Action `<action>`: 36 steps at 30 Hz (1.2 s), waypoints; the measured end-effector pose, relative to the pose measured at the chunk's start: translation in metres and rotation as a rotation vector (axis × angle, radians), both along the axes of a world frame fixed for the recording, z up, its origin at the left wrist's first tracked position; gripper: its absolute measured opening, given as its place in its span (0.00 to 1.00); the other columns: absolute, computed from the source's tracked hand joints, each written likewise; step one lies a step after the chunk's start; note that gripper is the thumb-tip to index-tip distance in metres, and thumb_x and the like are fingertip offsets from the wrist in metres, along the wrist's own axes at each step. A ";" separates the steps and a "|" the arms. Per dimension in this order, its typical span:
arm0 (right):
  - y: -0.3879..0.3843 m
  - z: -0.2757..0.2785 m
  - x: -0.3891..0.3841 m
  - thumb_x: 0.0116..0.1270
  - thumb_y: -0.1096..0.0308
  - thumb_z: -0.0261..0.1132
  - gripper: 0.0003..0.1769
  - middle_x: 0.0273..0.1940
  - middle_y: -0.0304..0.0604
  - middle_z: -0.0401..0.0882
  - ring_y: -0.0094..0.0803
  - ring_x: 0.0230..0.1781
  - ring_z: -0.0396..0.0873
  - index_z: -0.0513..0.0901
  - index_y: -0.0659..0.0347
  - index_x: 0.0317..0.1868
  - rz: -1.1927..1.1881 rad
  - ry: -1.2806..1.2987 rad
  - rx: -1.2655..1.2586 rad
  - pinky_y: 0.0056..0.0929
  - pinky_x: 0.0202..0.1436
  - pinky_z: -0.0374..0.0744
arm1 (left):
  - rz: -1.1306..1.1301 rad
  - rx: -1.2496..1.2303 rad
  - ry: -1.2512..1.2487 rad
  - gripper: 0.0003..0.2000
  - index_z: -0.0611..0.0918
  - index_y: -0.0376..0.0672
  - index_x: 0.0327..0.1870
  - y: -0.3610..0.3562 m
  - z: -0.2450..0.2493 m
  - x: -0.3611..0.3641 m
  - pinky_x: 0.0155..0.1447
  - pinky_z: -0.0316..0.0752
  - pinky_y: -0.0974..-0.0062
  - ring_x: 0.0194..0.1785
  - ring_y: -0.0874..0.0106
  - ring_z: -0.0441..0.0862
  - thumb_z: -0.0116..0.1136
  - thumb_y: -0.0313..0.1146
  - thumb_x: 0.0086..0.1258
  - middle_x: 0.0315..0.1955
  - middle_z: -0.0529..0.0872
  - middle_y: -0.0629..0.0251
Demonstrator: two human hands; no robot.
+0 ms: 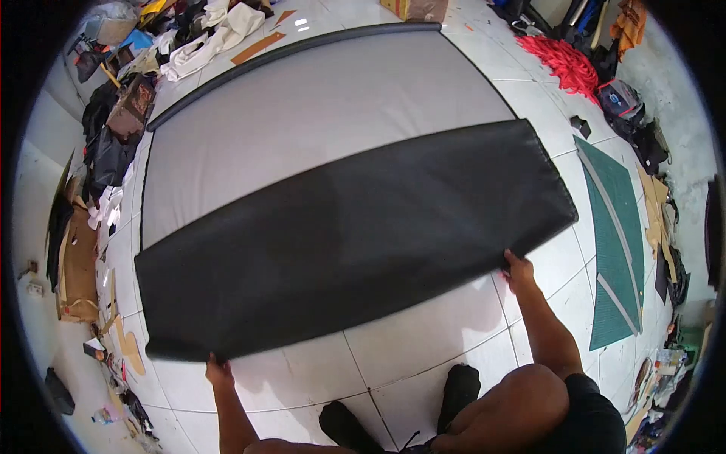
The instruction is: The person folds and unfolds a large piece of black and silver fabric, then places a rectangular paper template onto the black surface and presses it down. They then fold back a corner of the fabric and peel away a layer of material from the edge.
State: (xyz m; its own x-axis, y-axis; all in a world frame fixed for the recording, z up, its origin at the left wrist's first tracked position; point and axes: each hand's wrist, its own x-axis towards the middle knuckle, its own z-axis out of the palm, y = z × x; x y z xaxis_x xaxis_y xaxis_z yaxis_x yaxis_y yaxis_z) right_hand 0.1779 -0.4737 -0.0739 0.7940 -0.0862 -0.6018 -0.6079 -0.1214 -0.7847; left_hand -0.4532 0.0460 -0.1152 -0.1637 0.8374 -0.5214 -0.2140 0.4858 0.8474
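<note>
A large sheet lies on the tiled floor, its grey side (pixel 318 113) facing up at the back and its black side (pixel 340 234) folded over toward me. At the far edge runs a dark roll (pixel 295 57). My left hand (pixel 218 371) grips the near edge of the black part close to its left corner. My right hand (pixel 518 272) grips the same edge nearer the right corner. The fingers of both hands are partly hidden by the black material.
On the right lies a green cutting mat (pixel 612 250) with grey strips on it. Red material (pixel 560 66) is heaped at the back right. Bags, cloth and a brown box (pixel 132 106) line the left wall. My feet in dark socks (pixel 460 390) stand on white tiles.
</note>
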 end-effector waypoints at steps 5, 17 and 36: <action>-0.071 0.019 -0.070 0.61 0.56 0.69 0.22 0.36 0.42 0.78 0.32 0.29 0.77 0.75 0.63 0.48 -0.059 0.129 -0.007 0.30 0.28 0.77 | -0.158 -0.017 0.260 0.14 0.78 0.43 0.51 -0.058 -0.019 -0.088 0.42 0.74 0.67 0.47 0.69 0.79 0.55 0.38 0.69 0.45 0.82 0.64; -0.259 -0.028 0.090 0.56 0.53 0.73 0.46 0.58 0.53 0.71 0.47 0.53 0.74 0.58 0.57 0.69 -0.371 -0.151 -0.327 0.50 0.46 0.77 | -0.981 0.049 2.151 0.26 0.69 0.48 0.66 -0.004 0.065 -0.024 0.65 0.65 0.55 0.63 0.58 0.68 0.56 0.43 0.67 0.61 0.72 0.56; -0.281 0.039 0.130 0.63 0.35 0.60 0.33 0.35 0.39 0.76 0.28 0.32 0.76 0.76 0.62 0.46 0.219 0.020 -0.502 0.32 0.33 0.81 | -1.480 1.063 1.008 0.07 0.79 0.38 0.39 -0.028 0.054 0.465 0.47 0.70 0.59 0.40 0.55 0.76 0.59 0.32 0.66 0.33 0.80 0.54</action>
